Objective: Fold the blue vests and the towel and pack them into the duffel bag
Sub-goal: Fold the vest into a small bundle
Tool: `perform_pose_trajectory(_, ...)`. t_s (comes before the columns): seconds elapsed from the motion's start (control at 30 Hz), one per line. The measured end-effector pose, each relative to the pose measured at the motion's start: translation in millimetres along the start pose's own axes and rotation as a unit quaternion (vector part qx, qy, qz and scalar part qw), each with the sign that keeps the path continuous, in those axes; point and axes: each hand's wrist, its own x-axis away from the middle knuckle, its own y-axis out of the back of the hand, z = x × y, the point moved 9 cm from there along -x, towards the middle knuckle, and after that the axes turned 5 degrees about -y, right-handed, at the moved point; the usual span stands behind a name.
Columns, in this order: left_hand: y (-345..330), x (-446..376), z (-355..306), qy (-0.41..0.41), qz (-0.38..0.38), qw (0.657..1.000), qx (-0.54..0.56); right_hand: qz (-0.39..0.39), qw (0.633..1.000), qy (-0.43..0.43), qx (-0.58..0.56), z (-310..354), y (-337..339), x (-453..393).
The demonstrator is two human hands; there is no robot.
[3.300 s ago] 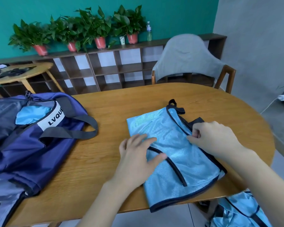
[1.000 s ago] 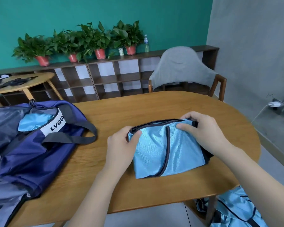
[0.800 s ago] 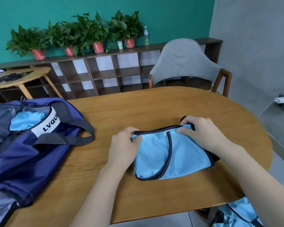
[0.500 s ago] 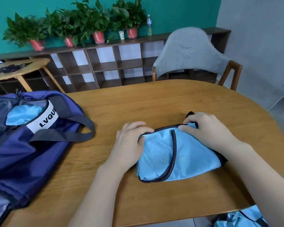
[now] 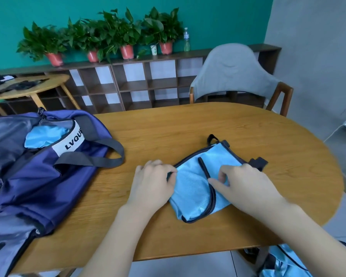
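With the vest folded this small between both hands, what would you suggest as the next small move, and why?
Probably lift the folded vest toward the duffel bag: it lies compact on the table, the left hand grips its edge, the right hand rests on it, and the bag lies open.

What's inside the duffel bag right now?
Through the open top of the duffel bag, light blue fabric shows, the same colour as the vest on the table. The bag's sides and white band cover the rest, so any other contents are hidden.
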Motion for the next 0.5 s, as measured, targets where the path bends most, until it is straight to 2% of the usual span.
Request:
perform_pose_trajectory(0.1,10,16,1,0.0,0.001,0.999,0.043,-0.009,1.0,0.008,0.021,-13,-4,3)
perform_pose_trajectory(0.2,6,34,-10,-0.027,0.047,0.984,0.168,-0.015,0.999,0.044,-0.028,-28,-3,-2)
perform_pose_trajectory(0.27,3,47,-18,-0.039,0.059,0.975,0.211,0.007,0.998,0.047,-0.052,-36,-6,-2)
perform_pose_trajectory(0.33,5,54,-20,-0.053,0.031,0.979,0.196,0.019,0.994,0.061,-0.094,-37,-11,3)
perform_pose_trajectory(0.5,8,59,-33,-0.141,-0.019,0.975,0.172,-0.046,0.964,0.164,-0.203,-15,-2,30)
